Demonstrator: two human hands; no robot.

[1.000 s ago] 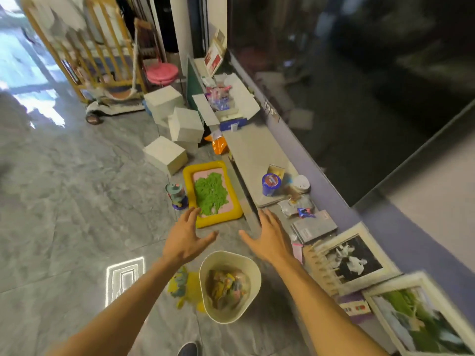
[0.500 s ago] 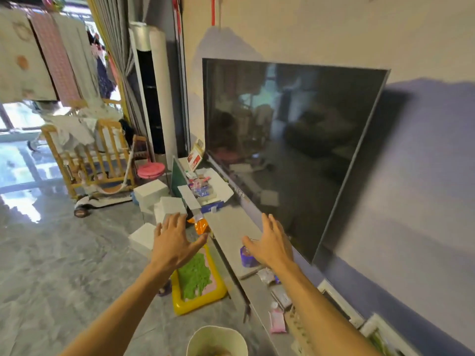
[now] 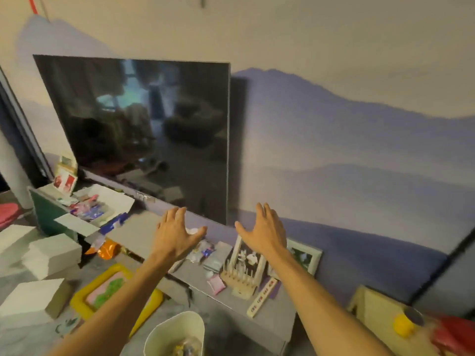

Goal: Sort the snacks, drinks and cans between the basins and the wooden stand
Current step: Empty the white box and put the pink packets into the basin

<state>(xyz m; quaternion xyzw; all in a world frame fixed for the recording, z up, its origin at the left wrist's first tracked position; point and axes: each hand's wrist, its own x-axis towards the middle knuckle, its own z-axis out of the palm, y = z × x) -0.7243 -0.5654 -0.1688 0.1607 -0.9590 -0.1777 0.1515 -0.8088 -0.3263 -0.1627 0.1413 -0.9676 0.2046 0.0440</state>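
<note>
Both hands, the left hand [image 3: 177, 237] and right hand [image 3: 264, 232], hover empty with fingers spread above the tabletop [image 3: 226, 291]; the wooden stand [image 3: 240, 274] sits below the right, the basin [image 3: 177, 335] nearer the viewer.

dark television [image 3: 144, 129], framed photos [image 3: 245, 255], yellow tray [image 3: 79, 301], white boxes [image 3: 51, 250]

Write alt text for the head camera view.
Both bare hands, left hand and right hand, reach forward open and empty over a cluttered low grey shelf below a dark television. A cream basin holding snacks sits below.
</note>
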